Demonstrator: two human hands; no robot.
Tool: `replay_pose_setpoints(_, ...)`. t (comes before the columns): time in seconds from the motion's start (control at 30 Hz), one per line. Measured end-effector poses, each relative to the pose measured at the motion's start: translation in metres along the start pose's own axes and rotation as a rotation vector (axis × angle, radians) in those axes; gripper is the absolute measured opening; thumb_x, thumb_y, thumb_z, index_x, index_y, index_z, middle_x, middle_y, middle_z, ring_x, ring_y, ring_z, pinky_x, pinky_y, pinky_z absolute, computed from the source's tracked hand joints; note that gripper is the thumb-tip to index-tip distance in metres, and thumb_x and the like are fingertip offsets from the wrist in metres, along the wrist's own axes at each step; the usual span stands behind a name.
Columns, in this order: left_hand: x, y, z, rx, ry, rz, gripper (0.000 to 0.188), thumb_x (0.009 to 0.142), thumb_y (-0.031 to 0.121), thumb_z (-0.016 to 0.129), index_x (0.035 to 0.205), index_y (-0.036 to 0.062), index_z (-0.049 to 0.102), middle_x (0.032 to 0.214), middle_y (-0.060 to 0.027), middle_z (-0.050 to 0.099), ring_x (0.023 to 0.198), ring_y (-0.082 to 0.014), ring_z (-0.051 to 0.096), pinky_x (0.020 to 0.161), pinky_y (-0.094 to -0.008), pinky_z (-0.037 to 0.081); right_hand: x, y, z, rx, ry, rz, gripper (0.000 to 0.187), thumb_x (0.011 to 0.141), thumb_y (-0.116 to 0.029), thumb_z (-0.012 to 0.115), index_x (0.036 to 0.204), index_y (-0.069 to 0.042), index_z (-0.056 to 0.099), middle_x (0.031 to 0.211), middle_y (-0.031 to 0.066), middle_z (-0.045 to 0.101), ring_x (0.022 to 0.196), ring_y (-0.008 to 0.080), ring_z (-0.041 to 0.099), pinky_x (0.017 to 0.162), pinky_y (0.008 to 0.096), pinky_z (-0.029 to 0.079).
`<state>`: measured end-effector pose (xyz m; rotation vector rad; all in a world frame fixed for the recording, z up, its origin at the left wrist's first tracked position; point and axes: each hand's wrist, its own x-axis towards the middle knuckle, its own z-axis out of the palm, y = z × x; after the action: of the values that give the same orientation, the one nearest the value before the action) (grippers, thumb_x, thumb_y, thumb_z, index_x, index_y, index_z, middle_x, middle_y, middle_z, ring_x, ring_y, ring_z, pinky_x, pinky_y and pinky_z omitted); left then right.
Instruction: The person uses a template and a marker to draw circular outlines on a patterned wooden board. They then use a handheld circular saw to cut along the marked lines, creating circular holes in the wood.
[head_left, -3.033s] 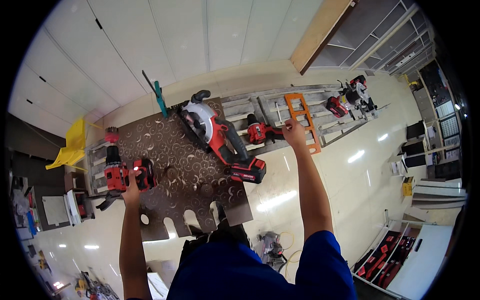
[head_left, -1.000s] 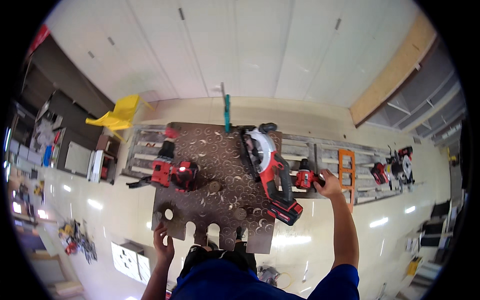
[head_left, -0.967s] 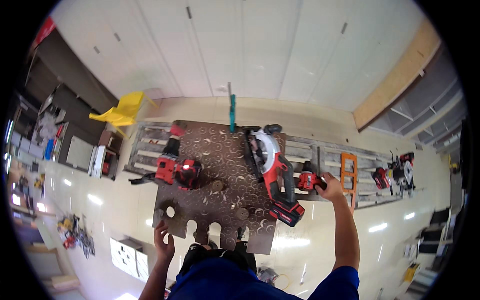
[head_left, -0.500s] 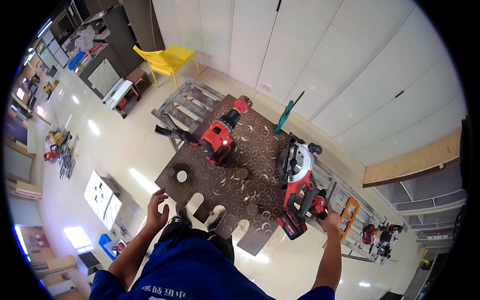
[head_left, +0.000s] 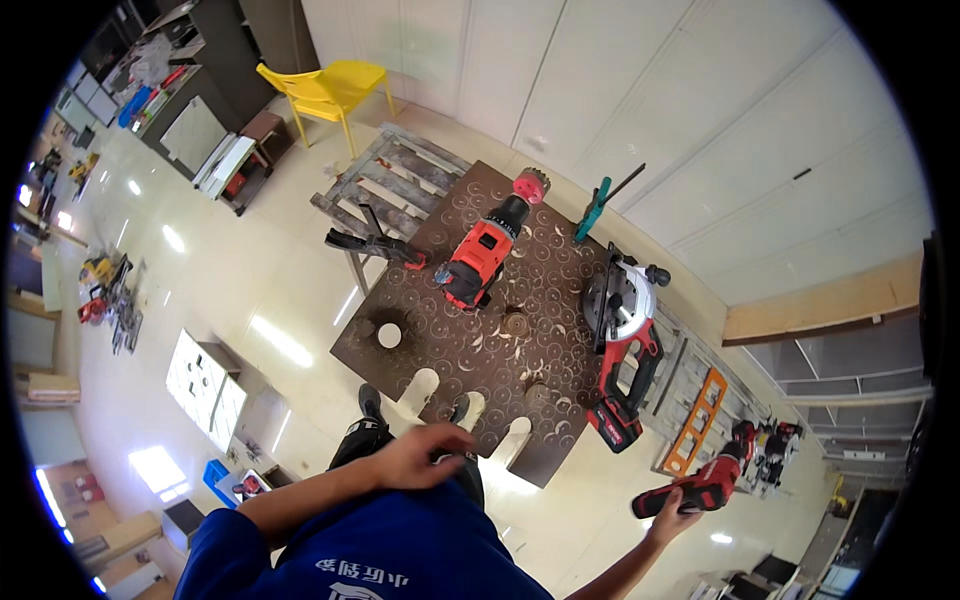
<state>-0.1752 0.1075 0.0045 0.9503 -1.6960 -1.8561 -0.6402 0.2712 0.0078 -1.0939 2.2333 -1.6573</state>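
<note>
My right hand (head_left: 677,514) is closed around a slim red and black power tool (head_left: 708,484), off the right side of the board; its exact kind is unclear. Loosely curled in front of my body, with a gap between thumb and fingers, my left hand (head_left: 428,456) shows nothing in it. A red cordless drill (head_left: 480,255) with a red hole saw (head_left: 531,186) in its chuck is on the brown board (head_left: 450,345), which is covered in circle marks. A circular saw (head_left: 630,315) sits at the board's right edge, its battery toward me.
A black clamp (head_left: 375,245) and a teal clamp (head_left: 593,210) grip the board's edges. Slatted benches (head_left: 400,165) support it. An orange slotted frame (head_left: 695,425) lies on the right bench, beyond it another power tool (head_left: 778,450). A yellow chair (head_left: 330,90) stands far left.
My right hand has carried the red and black tool away from the circular saw, right and nearer me. My left hand has swung rightward across my body. The view has shifted slightly.
</note>
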Motion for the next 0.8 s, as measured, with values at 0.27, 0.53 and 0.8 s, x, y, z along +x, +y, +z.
replay_pose_setpoints(0.27,0.0,0.027,-0.021,0.157,-0.191,0.259,0.095,0.086,0.035,0.079,0.153,-0.0048,0.025,0.152,-0.027,0.039,0.144,-0.0367,0.038,0.119,-0.0429,0.03,-0.148,-0.163,0.201,0.48,-0.565,0.163,0.06,0.081,-0.008,0.072,0.134,0.0,0.045,0.1,0.0085,0.065,0.089,0.0181,0.065,0.078,0.0343,0.056)
replay_pose_setpoints(0.53,-0.102,-0.025,-0.153,-0.442,0.001,0.054,0.06,0.091,0.01,0.074,0.143,0.0069,0.044,0.127,-0.0109,0.059,0.111,-0.0187,0.063,0.09,-0.0323,0.055,-0.238,-0.277,0.353,0.349,-1.096,0.035,0.082,0.079,-0.012,0.081,0.149,-0.004,0.04,0.11,0.0134,0.069,0.092,0.0184,0.069,0.082,0.0303,0.055)
replay_pose_setpoints(0.8,-0.173,-0.039,-0.268,-0.417,0.325,0.048,0.055,0.091,-0.005,0.06,0.14,0.0066,0.039,0.122,-0.0147,0.06,0.096,-0.0259,0.07,0.081,-0.0407,0.059,-0.257,-0.248,0.357,0.63,-0.936,0.264,0.041,0.108,-0.031,0.044,0.106,0.0,0.069,0.121,0.0232,0.068,0.07,0.0171,0.057,0.066,0.0309,0.046)
